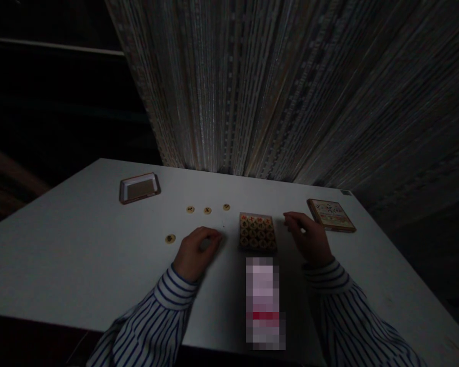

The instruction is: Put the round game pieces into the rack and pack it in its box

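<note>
A squared box point(258, 249) with thin, clear-looking walls is found on the table point(61, 265), between the two hands. It is packed with rows of round, pale, wood-toned discs point(254, 235); red characters are borne by the far row, dark ones by the nearer rows. Four loose discs point(207, 210) of like shape are laid flat to the left of the box, three near one another and one nearer the left hand.

The left hand point(194, 254) is held between that disc and the box, its thumb and forefinger brought together at the tips; nothing is seen between them. The right hand point(313, 244) is placed just beside the box with fingers curled; whether its fingertips meet cannot be told. Both wrists are covered by blue-striped sleeves point(141, 326).

The area nearest the body is masked by a pixelated block point(263, 303), and the disc characters are too dim to be read. A shallow tray point(141, 190) with pale inner walls is set far left; a flat printed box point(331, 214) is set right. The tabletop is smooth and white, backed by a vertically streaked surface point(237, 86), its material uncertain. The room is poorly lit.
</note>
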Available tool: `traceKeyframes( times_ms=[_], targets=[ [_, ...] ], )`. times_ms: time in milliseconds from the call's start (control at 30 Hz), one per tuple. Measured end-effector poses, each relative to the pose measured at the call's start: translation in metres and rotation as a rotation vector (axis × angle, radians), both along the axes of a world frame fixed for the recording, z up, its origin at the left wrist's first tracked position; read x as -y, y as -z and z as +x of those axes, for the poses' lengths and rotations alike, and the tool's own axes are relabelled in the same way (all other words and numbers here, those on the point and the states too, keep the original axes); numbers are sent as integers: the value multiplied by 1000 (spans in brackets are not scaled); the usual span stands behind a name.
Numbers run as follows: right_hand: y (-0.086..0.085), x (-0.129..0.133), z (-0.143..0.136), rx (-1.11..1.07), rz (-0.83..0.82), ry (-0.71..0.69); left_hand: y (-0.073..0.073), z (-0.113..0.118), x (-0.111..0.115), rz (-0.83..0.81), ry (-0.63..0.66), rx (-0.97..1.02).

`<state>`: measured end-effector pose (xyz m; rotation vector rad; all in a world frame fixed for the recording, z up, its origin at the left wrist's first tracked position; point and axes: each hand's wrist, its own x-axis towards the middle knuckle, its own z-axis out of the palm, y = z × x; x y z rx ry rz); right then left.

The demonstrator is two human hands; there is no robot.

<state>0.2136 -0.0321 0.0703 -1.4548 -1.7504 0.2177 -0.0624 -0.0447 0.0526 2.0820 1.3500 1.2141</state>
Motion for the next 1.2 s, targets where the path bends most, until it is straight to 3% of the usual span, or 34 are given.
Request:
traceKeyframes(
  times_ms=[433,667,867,1200],
  targets=[
    [-31,-8,-54,146,124,-190,-14,-80,22,64,-239,30],
    [-33,-14,-92,249,83,-347,-6,-117,26,-24,-388,48],
    [-22,-21,-136,313,23,-516,9,-128,19,-58,-345,-40],
    [-5,-37,-194,554,-291,-645,25,-126,6,-32,-304,-238]
  ],
)
